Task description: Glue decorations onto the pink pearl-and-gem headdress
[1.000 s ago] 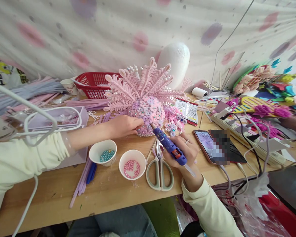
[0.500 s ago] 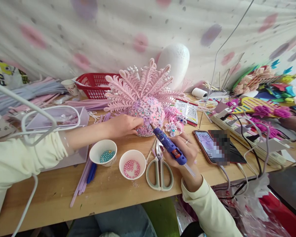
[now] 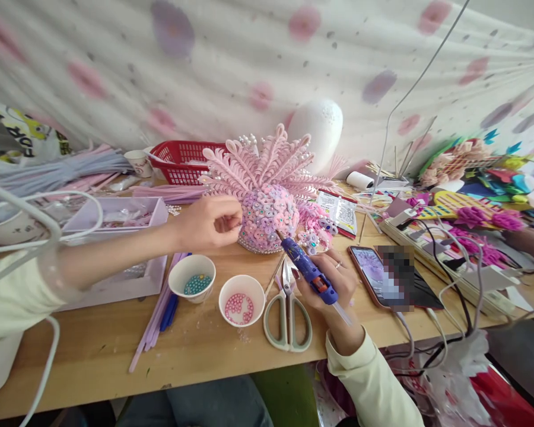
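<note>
A pink domed ornament (image 3: 267, 214) covered in sequins, with feathery pink fronds fanning up behind it, stands on the wooden table (image 3: 196, 350). My left hand (image 3: 209, 222) hovers at its left side, fingertips pinched together on something too small to make out. My right hand (image 3: 327, 284) grips a blue glue gun (image 3: 309, 271); its nozzle points at the lower right of the dome. In front stand a small white bowl of teal beads (image 3: 192, 277) and one of pink beads (image 3: 241, 300). Grey-handled scissors (image 3: 288, 314) lie beside my right hand.
A lilac tray (image 3: 115, 249), a red basket (image 3: 182, 160), a white foam egg (image 3: 315, 130) and pipe cleaners (image 3: 53, 172) lie behind. A phone (image 3: 374, 267), power strip (image 3: 454, 255), cables and paper flowers (image 3: 480, 216) crowd the right. Another person's hand (image 3: 531, 246) shows far right.
My left hand has lifted off the base of the dome and drawn back left into a pinch. The view has tilted slightly, and the glue gun stays at the dome.
</note>
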The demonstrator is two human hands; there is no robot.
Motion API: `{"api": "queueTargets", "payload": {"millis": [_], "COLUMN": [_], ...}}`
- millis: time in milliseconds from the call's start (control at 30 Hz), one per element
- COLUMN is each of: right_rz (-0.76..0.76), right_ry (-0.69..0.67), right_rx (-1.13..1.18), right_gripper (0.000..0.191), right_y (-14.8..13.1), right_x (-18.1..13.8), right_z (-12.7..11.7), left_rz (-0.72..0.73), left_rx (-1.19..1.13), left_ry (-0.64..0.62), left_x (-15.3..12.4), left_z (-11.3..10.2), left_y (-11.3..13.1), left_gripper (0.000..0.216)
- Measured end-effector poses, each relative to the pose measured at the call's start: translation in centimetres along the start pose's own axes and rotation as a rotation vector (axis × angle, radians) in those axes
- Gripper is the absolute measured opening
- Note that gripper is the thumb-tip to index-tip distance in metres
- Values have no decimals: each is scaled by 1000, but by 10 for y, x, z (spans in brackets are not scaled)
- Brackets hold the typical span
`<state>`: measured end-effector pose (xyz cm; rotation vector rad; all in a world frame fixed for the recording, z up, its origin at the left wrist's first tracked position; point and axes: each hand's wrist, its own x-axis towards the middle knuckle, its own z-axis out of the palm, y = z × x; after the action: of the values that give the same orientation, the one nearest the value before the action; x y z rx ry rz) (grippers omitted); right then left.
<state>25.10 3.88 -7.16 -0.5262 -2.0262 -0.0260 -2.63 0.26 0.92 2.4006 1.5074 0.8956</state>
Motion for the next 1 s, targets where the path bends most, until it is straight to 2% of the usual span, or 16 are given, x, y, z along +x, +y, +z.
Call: {"api": "queueTargets", "payload": {"millis": [133, 233, 500, 600, 667, 733, 900, 933, 1000], "right_rz": [23, 47, 60, 56, 111, 284, 1007, 1081, 1124], "right_ry": [14, 32, 59, 130, 192, 242, 435, 447, 416], "right_rx": [-29, -47, -53, -36, -6, 98, 647, 771, 1012], "right_gripper": [10, 12, 11, 8, 10, 17, 37, 38, 39], "right_y": [3, 4, 5, 8, 7, 3, -3, -1, 7], "right_x": [-4, -5, -4, -5, -6, -6, 11, 17, 29], "right_z": [2, 4, 6, 7, 8, 9, 6, 4, 0], "left_rz": [-321, -451, -513, -489, -465, -443, -465, -471, -503], "left_rx": [-281, -377, -402, -393, -372, -343, -294, -273, -255], "left_ry": [12, -12, 158, 201, 217, 195, 124, 121, 104], "left_x": [-23, -41, -63, -61, -55, -47, -25, -20, -12], "left_z": [-24, -34, -55, -60, -61, -61, -56, -53, -45], "left_y": [18, 24, 35, 44, 50, 55, 55, 52, 45], "left_gripper": [17, 19, 12, 9, 8, 15, 43, 49, 55]}}
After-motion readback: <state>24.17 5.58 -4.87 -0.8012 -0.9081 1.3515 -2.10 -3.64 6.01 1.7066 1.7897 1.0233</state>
